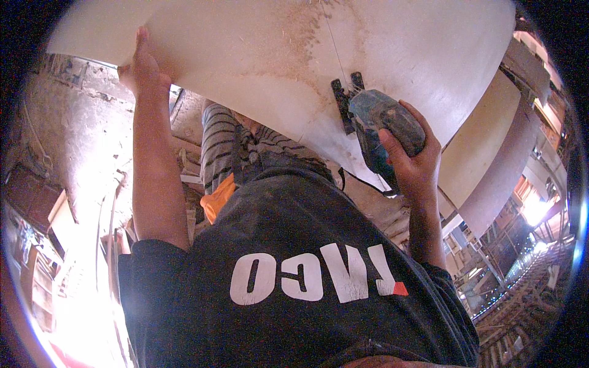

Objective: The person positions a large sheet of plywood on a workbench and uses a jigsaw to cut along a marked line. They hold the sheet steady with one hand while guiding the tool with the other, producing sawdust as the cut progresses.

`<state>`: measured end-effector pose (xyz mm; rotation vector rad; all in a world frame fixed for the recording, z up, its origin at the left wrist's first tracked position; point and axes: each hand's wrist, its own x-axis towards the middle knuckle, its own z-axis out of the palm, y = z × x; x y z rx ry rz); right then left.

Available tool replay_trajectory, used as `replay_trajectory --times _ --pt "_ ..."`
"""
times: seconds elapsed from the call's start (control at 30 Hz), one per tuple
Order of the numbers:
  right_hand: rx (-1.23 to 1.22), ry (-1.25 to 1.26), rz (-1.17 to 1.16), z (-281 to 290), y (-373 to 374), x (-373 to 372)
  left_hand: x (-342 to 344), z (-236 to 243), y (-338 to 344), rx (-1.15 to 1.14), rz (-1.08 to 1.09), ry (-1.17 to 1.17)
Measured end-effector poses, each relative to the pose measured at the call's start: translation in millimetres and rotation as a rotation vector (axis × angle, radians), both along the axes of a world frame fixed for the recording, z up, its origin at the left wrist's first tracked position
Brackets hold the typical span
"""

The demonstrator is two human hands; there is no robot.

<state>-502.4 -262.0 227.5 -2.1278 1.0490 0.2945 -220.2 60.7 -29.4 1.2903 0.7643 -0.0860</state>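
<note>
A large pale sheet panel (233, 55) spans the top of the view, its near edge slanting down toward the right. My left hand (146, 70) grips that edge at the left, thumb on top and the other fingers hidden below. In my right hand (420, 150) is a blue and dark jigsaw (380, 113), its black base plate (343, 105) resting on the panel near the edge. A thin dark line (334, 43) runs across the panel to the saw's front. Brown sawdust (300, 40) lies beside this line. The blade cannot be made out.
More sheets, one yellowish (485, 141) and one brownish (506, 165), stand at the right below the panel. A black cord (362, 183) hangs under the jigsaw. Orange cloth (219, 197) shows by my striped shorts (219, 138). Glare washes out the dusty ground (92, 141) at left.
</note>
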Motion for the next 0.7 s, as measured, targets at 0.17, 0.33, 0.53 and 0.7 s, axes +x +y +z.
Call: replay_trajectory --times 0.17,0.33,0.53,0.7 --pt "-0.007 0.029 -0.019 2 2 4 -2 11 -5 0.01 -0.021 0.026" --pt "0.012 -0.002 -0.014 -1 1 5 6 -23 21 -0.043 -0.11 -0.014" --pt "-0.053 -0.005 0.06 -3 -1 0 0 -4 3 -0.083 -0.031 -0.037" --pt "-0.055 0.036 0.013 0 2 6 9 -44 33 -0.183 -0.074 -0.008"
